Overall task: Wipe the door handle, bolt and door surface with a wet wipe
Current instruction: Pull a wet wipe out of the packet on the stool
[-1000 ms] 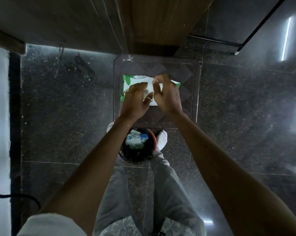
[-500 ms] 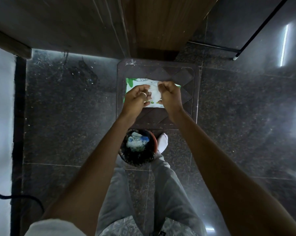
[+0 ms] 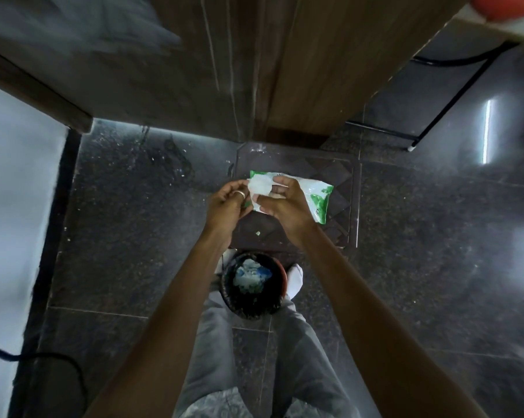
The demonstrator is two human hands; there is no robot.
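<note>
A white and green wet wipe pack [image 3: 315,197] is held in front of me, above the floor. My right hand [image 3: 284,206] grips the pack from below and behind. My left hand [image 3: 229,203], with a ring on one finger, pinches a white wipe [image 3: 259,187] that sticks out of the pack's opening. The brown wooden door [image 3: 330,61] stands ahead, seen from above; its handle and bolt are out of view.
A dark doormat [image 3: 339,176] lies at the door's foot. A round bin [image 3: 254,283] with crumpled wipes stands between my feet. Dark polished floor tiles [image 3: 435,236] spread to the right. A black cable [image 3: 43,357] runs at the lower left, beside a white wall [image 3: 10,206].
The pack has swung so its far end points right, and both hands have lifted slightly. More of the white wipe shows between my hands. The view has tilted up the door.
</note>
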